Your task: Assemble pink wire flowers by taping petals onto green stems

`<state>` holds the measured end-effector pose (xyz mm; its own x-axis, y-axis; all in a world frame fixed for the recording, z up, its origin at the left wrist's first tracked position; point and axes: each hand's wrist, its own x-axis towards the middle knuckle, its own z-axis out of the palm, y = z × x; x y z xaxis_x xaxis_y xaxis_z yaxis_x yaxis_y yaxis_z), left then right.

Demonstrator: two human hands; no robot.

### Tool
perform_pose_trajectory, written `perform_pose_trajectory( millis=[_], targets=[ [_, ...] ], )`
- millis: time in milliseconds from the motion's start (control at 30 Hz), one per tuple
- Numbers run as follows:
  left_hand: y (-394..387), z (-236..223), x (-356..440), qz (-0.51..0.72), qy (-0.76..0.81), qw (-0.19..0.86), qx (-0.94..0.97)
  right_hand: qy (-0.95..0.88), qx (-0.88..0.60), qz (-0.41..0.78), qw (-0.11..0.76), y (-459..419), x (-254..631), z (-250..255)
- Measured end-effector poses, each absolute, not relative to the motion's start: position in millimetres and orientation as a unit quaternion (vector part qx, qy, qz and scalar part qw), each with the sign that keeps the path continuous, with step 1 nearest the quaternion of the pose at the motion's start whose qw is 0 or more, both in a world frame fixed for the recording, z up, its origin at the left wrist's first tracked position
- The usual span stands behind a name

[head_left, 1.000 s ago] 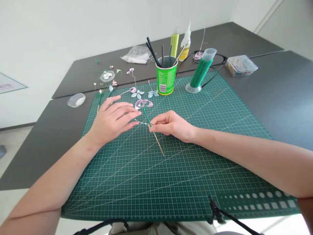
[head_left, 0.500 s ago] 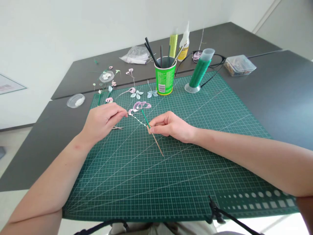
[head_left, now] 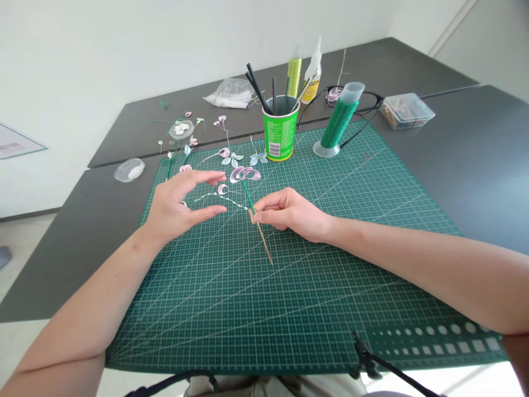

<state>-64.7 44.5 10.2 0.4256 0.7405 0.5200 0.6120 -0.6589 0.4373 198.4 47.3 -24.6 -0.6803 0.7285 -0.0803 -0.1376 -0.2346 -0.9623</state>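
My right hand (head_left: 289, 214) pinches the stem (head_left: 248, 194) of a craft flower, wrapped green above and bare brown at its lower tip. Pale purple looped petals (head_left: 245, 174) top this stem, which tilts to the left. From near my right fingertips a thin beaded strand (head_left: 232, 200) runs left, toward my left hand (head_left: 171, 207). That hand is open, thumb and fingers spread around the strand's far part without visibly gripping it. A small purple petal loop (head_left: 222, 189) sits between the left fingertips and the flower.
Beneath lies a green cutting mat (head_left: 330, 286). Behind stand a green cup (head_left: 279, 135) of sticks, a green thread spool (head_left: 339, 122) and a glue bottle (head_left: 311, 77). Blue-grey leaves (head_left: 232, 160), small dishes (head_left: 129, 170), glasses (head_left: 374, 100) and a clear box (head_left: 408, 110) surround them.
My left hand has let go of the strand by the small petal loop, and its fingers have spread apart. The purple flower has shifted slightly right and up; my right hand still pinches the stem.
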Motion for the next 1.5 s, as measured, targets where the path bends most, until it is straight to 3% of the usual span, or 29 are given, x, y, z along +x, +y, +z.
perform_pose_trajectory(
  millis=[267, 633, 867, 1000, 1033, 1133, 1367, 1500],
  targets=[
    [37, 6, -54, 0.393, 0.391, 0.010, 0.832, -0.553, -0.270, 0.733, 0.290, 47, 198, -25],
    [42, 17, -60, 0.400, 0.417, 0.038, 0.816, -0.537, -0.285, 0.739, 0.290, 47, 197, -23],
    [48, 26, -77, 0.321, 0.407, -0.007, 0.855, -0.521, -0.287, 0.746, 0.301, 47, 197, -26],
    [53, 27, -83, 0.369, 0.439, 0.005, 0.819, -0.524, -0.268, 0.749, 0.306, 47, 196, -26],
    [55, 25, -84, 0.408, 0.448, 0.018, 0.795, -0.523, -0.263, 0.750, 0.309, 47, 196, -26],
    [58, 13, -79, 0.487, 0.506, 0.188, 0.687, -0.523, -0.254, 0.749, 0.318, 47, 197, -26],
    [27, -11, -31, 0.348, 0.481, 0.546, 0.591, -0.505, -0.259, 0.756, 0.327, 47, 197, -30],
    [15, -12, -21, 0.375, 0.454, 0.611, 0.529, -0.520, -0.254, 0.753, 0.312, 47, 196, -27]
  ],
)
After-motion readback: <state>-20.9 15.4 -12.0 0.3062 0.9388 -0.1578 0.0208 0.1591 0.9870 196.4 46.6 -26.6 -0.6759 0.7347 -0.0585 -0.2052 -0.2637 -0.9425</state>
